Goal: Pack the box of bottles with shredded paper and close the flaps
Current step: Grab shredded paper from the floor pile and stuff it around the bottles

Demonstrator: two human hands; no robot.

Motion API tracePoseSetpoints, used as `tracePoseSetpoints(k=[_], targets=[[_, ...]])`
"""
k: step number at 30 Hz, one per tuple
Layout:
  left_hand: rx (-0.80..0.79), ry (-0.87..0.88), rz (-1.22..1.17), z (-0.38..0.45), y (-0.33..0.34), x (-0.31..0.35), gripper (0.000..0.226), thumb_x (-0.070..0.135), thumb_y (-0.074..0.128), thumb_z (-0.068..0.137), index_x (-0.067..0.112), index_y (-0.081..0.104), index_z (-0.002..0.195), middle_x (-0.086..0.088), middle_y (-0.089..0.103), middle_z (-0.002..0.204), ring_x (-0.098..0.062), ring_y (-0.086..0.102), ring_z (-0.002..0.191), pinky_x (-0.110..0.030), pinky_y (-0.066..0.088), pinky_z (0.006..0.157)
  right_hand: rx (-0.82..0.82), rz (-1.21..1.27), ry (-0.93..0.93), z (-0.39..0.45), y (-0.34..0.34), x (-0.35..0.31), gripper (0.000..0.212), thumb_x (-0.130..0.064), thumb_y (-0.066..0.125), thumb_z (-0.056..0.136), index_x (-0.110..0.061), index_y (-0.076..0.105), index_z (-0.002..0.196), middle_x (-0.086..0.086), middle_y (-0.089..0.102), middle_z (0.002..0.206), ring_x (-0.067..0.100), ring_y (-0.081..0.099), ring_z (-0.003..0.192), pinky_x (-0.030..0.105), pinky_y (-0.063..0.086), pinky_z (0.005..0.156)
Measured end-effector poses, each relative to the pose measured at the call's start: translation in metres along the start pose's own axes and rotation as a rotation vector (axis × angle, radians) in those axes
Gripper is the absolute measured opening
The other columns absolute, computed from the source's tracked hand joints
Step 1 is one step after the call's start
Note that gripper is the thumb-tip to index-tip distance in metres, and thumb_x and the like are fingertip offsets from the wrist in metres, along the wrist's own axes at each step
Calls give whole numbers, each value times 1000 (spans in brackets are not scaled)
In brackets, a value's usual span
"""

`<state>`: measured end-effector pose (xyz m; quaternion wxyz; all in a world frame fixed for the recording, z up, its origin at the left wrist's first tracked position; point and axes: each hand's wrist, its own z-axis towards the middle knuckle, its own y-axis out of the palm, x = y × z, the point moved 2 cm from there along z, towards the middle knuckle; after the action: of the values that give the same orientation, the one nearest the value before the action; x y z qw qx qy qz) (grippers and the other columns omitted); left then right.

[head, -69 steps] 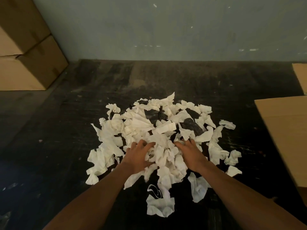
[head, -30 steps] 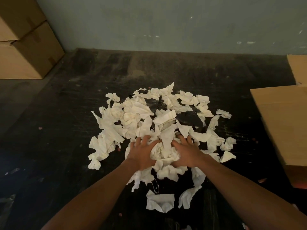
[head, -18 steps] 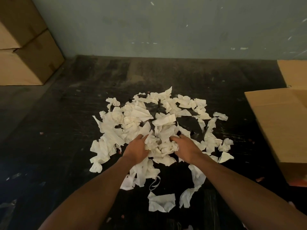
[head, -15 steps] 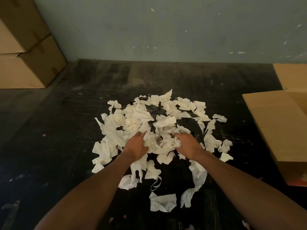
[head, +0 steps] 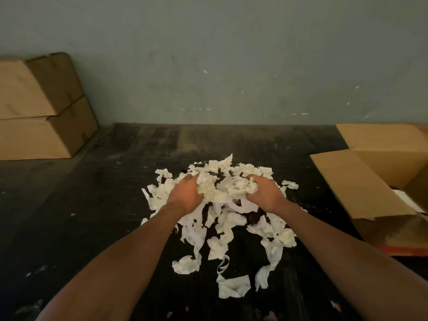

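A pile of white shredded paper (head: 231,225) lies spread on the dark floor (head: 92,216) in front of me. My left hand (head: 185,195) and my right hand (head: 264,193) grip one bunch of shredded paper (head: 222,187) between them, raised above the pile, with strips hanging down from it. An open cardboard box (head: 361,188) stands at the right edge, its flaps spread outward. Something white shows inside its opening, and no bottles can be made out.
Two closed cardboard boxes (head: 39,112) are stacked against the grey-green wall (head: 231,66) at the far left. Loose scraps of paper (head: 234,286) lie nearer to me than the pile.
Both hands have closed on a bunch of paper from the middle of the pile and lifted it off the floor. The view has tilted up, showing more of the wall and the box.
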<state>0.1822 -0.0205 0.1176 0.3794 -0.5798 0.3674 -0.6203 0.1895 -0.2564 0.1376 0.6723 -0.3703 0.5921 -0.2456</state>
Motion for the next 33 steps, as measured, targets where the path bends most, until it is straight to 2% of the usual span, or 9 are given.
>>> tracePoseSetpoints(k=[3,9,14,17,21,24,26,29,33], targets=[[36,44,20,-9,-16,7,54,24,62,88,15,46,140,-12,54,126,-33,55,116,-46,47,97,55,-4,12,-14,-12,-8,26,-16,69,78,-20,62,103,1,68,95,20,63,88,40,56,79],[81,85,34,-25,-39,27,55,21,62,88,15,46,140,-14,55,122,-35,56,114,-45,46,94,144,29,68,-41,-36,-16,48,-17,71,80,-14,58,126,4,66,114,21,62,101,25,43,75],[99,80,34,-34,-52,48,55,23,62,89,14,45,141,-14,54,128,-36,57,115,-47,48,96,216,70,83,-62,-59,-20,49,-17,70,80,-11,58,127,7,68,107,14,61,82,15,38,55],[108,102,29,-33,-59,66,56,24,63,89,14,45,141,-15,56,132,-36,57,116,-48,48,99,260,104,67,-74,-80,-22,36,-11,68,80,-11,63,115,6,68,94,13,61,75,21,43,56],[139,176,26,-26,-63,107,53,26,63,90,13,47,139,-15,57,127,-35,57,114,-47,49,98,321,126,46,-86,-114,-20,25,-9,66,80,-6,63,105,13,68,93,29,64,87,40,50,73],[154,225,18,-15,-61,145,49,27,62,90,14,49,135,-15,57,123,-36,57,112,-48,48,95,320,86,62,-91,-146,-10,24,-15,63,84,-11,61,107,6,65,87,21,60,77,33,46,65],[171,240,-11,-6,-55,172,43,26,62,90,12,54,129,-13,61,119,-34,60,106,-48,51,92,333,53,77,-94,-169,2,22,-16,62,86,-11,60,107,7,65,89,21,59,80,29,41,65],[189,260,-74,7,-42,221,33,24,63,91,10,59,120,-12,64,110,-30,63,97,-47,54,88,404,62,69,-95,-209,31,22,-11,64,83,-6,62,104,14,67,94,30,62,87,38,47,71],[226,273,-163,28,-19,296,25,20,63,92,8,60,114,-11,62,103,-27,61,93,-41,53,83,424,11,68,-97,-267,82,24,-12,63,83,-6,62,106,15,68,96,30,63,89,43,51,79]])
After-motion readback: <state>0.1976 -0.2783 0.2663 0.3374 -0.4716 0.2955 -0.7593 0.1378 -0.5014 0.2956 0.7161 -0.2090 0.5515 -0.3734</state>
